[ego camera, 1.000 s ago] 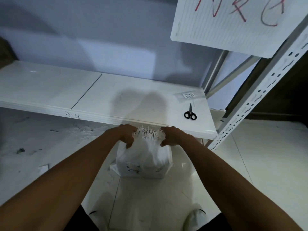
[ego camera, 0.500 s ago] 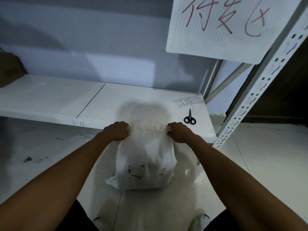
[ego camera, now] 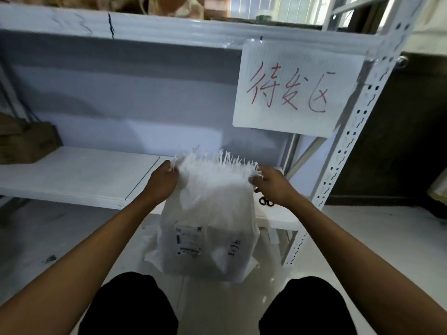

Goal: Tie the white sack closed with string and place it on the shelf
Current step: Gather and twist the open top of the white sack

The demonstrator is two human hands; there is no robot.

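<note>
- Two hands hold the white sack (ego camera: pixel 208 228) by its frayed mouth. The left hand (ego camera: pixel 162 182) bunches one top corner and the right hand (ego camera: pixel 273 187) the other, and the fingers of each are curled tight on the fabric, so the edge is stretched wide between them.
- Below the fingers the sack's body hangs with its printed label (ego camera: pixel 188 240) facing the person. I cannot tell whether its base rests on the floor.
- Gripping it by the corners probably keeps the mouth together, ready to be gathered for tying. No string shows anywhere, so the mouth looks untied.
- Just beyond the fingers lies the shelf (ego camera: pixel 72 175). The sack is in front of its front edge, not on it.
- Scissors (ego camera: pixel 266 202) lie on the shelf just under the right hand's fingers, probably for cutting string.
- Above and beyond the right fingers hangs a handwritten sign (ego camera: pixel 297 90), and well to the left of the left fingers sits a brown box (ego camera: pixel 24 141).
</note>
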